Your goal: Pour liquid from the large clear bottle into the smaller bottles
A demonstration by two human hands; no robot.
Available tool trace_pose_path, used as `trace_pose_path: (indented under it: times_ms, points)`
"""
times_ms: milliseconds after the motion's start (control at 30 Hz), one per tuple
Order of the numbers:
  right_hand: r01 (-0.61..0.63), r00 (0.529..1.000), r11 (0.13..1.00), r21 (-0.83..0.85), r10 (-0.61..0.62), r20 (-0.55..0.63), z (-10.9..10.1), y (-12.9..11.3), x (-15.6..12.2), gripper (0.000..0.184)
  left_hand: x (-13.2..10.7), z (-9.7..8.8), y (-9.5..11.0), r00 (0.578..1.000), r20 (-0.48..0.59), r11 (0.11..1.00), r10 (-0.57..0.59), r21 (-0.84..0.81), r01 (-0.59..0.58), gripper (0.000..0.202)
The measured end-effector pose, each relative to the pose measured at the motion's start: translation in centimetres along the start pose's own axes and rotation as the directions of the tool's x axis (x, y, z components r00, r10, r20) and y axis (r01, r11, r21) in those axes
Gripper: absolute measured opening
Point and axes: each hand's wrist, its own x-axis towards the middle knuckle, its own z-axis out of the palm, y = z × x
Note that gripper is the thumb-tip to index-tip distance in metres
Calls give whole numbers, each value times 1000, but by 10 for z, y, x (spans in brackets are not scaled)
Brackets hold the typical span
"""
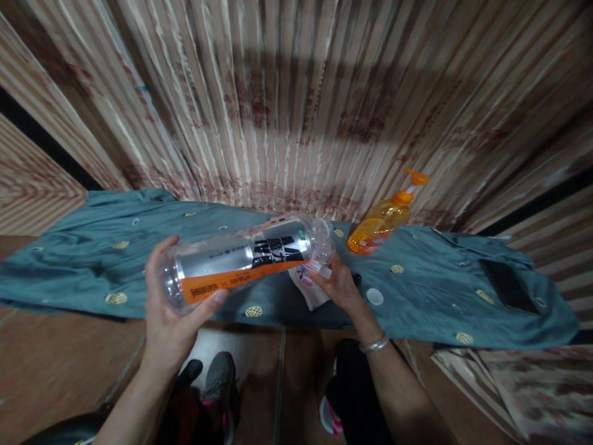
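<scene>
Against curtain [287,93], over green cloth [88,247]: gripping large bottle [250,253] near base with left hand [169,315], clasping small clear container [325,253] beside bottle's neck [319,229] with right hand [343,287].

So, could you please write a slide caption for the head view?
Left hand holding a tilted, silver-and-orange-labelled bottle, right hand near its mouth, above a teal cloth.

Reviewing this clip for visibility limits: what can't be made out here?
In the head view:
Clear item in the right hand: partly hidden by its grip; full shape unclear.
Small dark object: partly hidden by the same hand; identity unclear.
Pump bottle: label text too small and blurred.
Dark rounded object: cut off by the bottom edge.
</scene>
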Motion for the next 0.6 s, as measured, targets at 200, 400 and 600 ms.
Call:
trace_pose_path:
  times_ms: [200, 400, 600]
  points:
    - [-5, 1000, 1000, 10, 6, -12, 1, -2, 0, 63, 1, 0, 7, 999, 5, 999, -47, -24, 47, 104]
    - [-23, 1000, 1000, 18, 23, 7, -2, -5, -1, 58, 1, 0, 7, 1000, 9, 1000, 0, -4, 0, 102]
    - [-38, 999, 999, 6, 38, 1, -3, -6, -1, 59, 1, 0, 7, 999, 8, 999, -47, -17, 47, 106]
